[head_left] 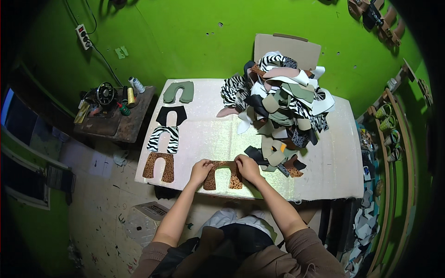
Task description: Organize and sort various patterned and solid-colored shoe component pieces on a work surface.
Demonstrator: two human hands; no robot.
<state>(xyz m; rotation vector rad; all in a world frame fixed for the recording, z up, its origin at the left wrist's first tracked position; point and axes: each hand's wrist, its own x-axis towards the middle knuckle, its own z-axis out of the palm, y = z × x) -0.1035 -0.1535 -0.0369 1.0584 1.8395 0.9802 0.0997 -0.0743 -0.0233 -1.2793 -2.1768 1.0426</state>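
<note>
At the table's front edge lies a brown leopard-print U-shaped cut piece [235,181], its curved end away from me. My left hand [201,171] pinches its upper left corner, and my right hand [247,167] pinches the upper right one. To the left, a column of similar U-shaped pieces runs up the table: a leopard-print piece [150,167] nearest, then a zebra-print piece [155,140], a black piece [171,116] and a green stack [178,92] farthest. Just beyond my right hand are loose scraps, including a beige piece [273,155].
A big heap of mixed cut pieces [282,99] covers the table's back right, before a cardboard sheet [287,48]. A sewing machine [105,95] with thread cones [136,85] stands on a small table at left. Sandals [388,121] hang on a wooden rack at right.
</note>
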